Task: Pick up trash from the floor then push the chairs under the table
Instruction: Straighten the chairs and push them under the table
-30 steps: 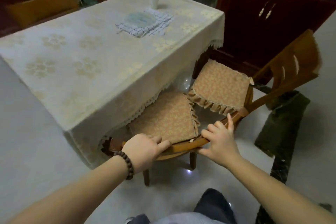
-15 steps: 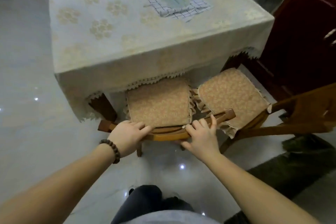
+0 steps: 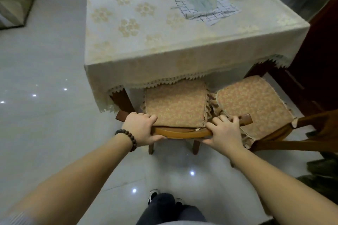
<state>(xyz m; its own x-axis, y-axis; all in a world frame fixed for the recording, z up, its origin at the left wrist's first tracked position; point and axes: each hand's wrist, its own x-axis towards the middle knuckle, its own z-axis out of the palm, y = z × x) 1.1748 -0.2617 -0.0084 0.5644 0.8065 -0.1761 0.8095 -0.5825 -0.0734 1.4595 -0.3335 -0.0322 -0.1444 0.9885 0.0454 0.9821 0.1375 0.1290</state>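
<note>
Head view, hands [image 3: 182,129] gripping chair [image 3: 175,107] facing table [image 3: 164,42]

The chair [image 3: 175,113] has slid farther under the table [image 3: 164,45].

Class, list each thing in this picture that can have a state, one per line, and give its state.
Left hand: grips the chair back.
Right hand: grips the chair back.
Near chair: upright, seat partly under the table.
Second chair: angled, not tucked in.
Tablecloth: spread, edge hanging.
Checked cloth: lying crumpled on the tablecloth.
</note>
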